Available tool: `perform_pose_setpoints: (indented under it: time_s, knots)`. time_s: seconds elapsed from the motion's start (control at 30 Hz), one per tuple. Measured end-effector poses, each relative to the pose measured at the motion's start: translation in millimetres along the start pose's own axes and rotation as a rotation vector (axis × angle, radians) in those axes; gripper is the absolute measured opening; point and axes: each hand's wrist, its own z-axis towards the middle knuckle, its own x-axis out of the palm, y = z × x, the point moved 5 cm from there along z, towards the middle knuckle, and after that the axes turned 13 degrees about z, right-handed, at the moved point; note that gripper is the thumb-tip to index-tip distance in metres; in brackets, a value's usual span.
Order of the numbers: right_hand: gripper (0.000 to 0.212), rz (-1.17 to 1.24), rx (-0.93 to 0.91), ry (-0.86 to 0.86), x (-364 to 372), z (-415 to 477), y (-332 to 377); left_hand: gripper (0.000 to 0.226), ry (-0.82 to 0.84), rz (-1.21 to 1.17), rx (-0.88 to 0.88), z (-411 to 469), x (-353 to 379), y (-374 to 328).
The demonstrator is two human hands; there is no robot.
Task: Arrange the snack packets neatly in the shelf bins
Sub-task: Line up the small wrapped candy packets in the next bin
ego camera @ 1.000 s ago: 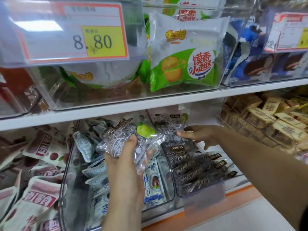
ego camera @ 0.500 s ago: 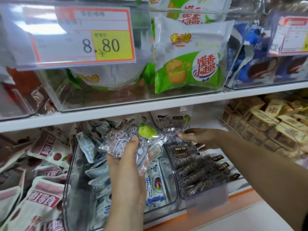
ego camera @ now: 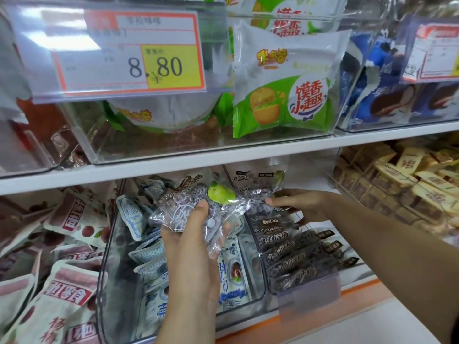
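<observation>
Clear-wrapped plum packets [ego camera: 185, 207] sit clutched in the left hand's [ego camera: 191, 249] curled grip. The right hand [ego camera: 301, 204] touches packets in the bin [ego camera: 309, 290]; I cannot tell whether its grip pinches.

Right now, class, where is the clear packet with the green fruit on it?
In the head view, centre: the left hand holds the clear packet before the lower shelf, above the blue-and-white packets, left of the dark packets by the right hand.

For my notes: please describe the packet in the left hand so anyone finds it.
Below the white shelf board, before the middle clear bin, the left hand grips a clear packet. Unlike the blue-white packets behind it, it looks dark and speckled, with a green fruit picture.
</observation>
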Motion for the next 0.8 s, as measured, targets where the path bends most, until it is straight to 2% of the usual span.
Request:
perform_pose_setpoints:
  time_s: [0.23,0.3,0.4,0.47,0.6,0.67,0.8]
  knots:
    - [0.077,0.137,-0.079,-0.037,3.5,-0.1,8.7,0.098,0.000,-0.004,-0.010,-0.7,0.3,-1.4]
    - [0.067,0.143,-0.122,-0.057,2.6,-3.8,12.8,0.097,0.008,-0.008,-0.003,-0.8,0.5,-2.0]
    - [0.042,0.012,-0.256,-0.177,-2.6,-14.1,21.1,0.096,0.018,0.005,0.006,0.9,-0.4,-1.4]
    - [0.035,-0.149,-0.379,-0.296,-6.0,-26.1,28.9,0.096,0.021,0.004,0.008,0.1,-0.8,-1.0]
    - [0.039,-0.312,-0.573,-0.544,-19.2,-59.8,37.7,0.088,0.065,0.005,0.034,-11.2,0.0,-2.3]
    - [0.040,-0.272,-0.617,-0.656,-28.0,-81.4,31.5,0.088,0.059,0.010,0.034,-18.1,-2.7,0.0]
    - [0.060,-0.045,-0.619,-0.756,-34.0,-137.5,0.9,0.113,0.123,0.019,0.054,-43.1,-11.0,3.2]
